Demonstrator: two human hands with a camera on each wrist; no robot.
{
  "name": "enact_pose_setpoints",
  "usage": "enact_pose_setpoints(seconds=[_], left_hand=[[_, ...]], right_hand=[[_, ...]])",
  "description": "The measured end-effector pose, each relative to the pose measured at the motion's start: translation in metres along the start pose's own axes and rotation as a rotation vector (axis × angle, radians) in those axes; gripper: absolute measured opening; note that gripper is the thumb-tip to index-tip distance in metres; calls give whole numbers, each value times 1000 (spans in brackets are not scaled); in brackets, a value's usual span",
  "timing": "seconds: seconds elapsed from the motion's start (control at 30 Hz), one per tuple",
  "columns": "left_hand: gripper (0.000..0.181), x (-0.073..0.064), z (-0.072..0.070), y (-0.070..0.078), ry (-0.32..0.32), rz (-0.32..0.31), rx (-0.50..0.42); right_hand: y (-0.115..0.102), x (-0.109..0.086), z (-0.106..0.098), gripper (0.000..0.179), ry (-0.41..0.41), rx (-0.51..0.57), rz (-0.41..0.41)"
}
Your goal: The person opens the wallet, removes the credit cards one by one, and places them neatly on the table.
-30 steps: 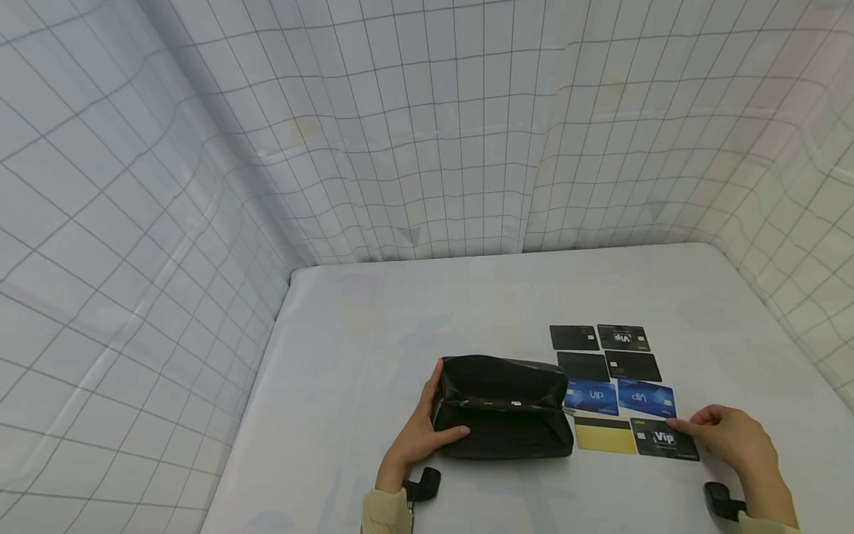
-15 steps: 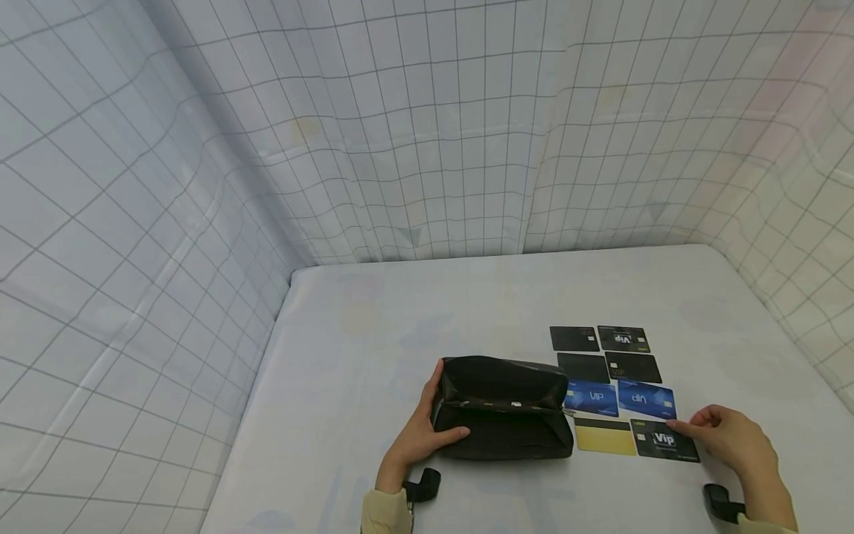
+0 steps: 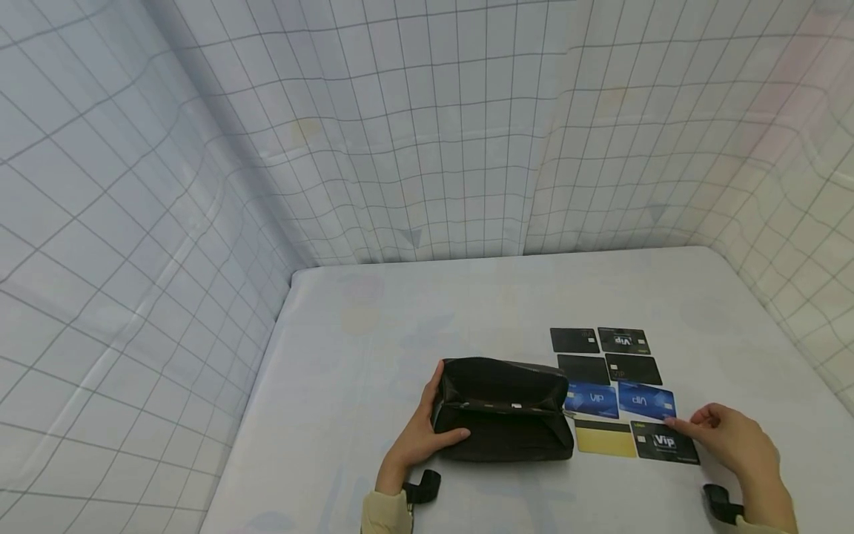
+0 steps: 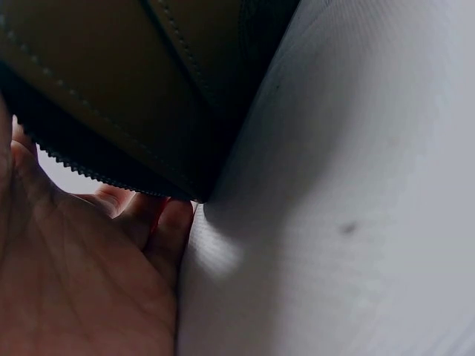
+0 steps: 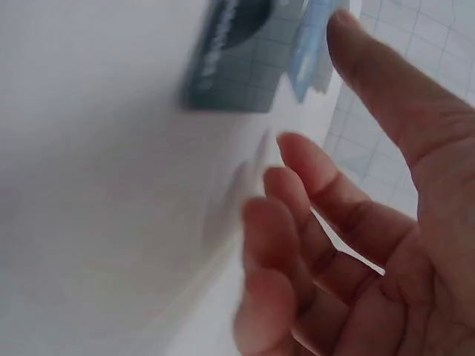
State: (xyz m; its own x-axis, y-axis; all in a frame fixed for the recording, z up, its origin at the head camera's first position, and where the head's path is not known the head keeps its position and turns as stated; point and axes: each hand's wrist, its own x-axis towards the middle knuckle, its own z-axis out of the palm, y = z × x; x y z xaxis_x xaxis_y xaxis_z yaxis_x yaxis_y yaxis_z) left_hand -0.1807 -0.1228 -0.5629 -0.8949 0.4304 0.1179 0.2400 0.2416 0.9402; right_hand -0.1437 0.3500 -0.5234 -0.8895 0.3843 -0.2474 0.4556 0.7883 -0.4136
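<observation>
A black zip wallet [image 3: 503, 437] lies unzipped on the table, its mouth spread and facing up. My left hand [image 3: 416, 437] grips its left end, thumb over the front side and fingers along the back. Zip teeth and the stitched wallet [image 4: 111, 81] show close against the left hand's [image 4: 82, 274] fingers in the left wrist view. My right hand [image 3: 737, 441] is at the black Vip card [image 3: 665, 443], one fingertip right at the card's upper edge. In the right wrist view the right hand's [image 5: 386, 215] fingers are loosely bent, with nothing between them and the thumb.
Beside the black Vip card lies a gold card [image 3: 606, 439]. Above them are two blue VIP cards [image 3: 646, 400], then several black cards [image 3: 623, 341], in two columns. The wallet's right end meets the left column. Gridded white curtains [image 3: 427, 148] surround the white table [image 3: 347, 334].
Almost nothing differs. The right fingertip has shifted very slightly left along the black Vip card's upper edge; the left hand and wallet stay put.
</observation>
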Motion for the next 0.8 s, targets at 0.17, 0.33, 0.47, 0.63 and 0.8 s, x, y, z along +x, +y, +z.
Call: enact_pose_setpoints(seconds=[0.17,0.33,0.47,0.63,0.8], left_hand=[[107,0,0,0,0,2,-7],[106,0,0,0,-1,6,-13],[106,0,0,0,-4,4,-24],[107,0,-1,3,-6,-7,-17],[105,-3,-3,25,-21,-9,-20]], right_hand=[[-36,-15,-11,59,191,-28,-195],[-78,-26,-5,48,337,121,-560],[-107,-28,6,71,251,304,-801],[-134,-31,26,96,26,412,-903],[-153,-34,43,105,-103,423,-955]])
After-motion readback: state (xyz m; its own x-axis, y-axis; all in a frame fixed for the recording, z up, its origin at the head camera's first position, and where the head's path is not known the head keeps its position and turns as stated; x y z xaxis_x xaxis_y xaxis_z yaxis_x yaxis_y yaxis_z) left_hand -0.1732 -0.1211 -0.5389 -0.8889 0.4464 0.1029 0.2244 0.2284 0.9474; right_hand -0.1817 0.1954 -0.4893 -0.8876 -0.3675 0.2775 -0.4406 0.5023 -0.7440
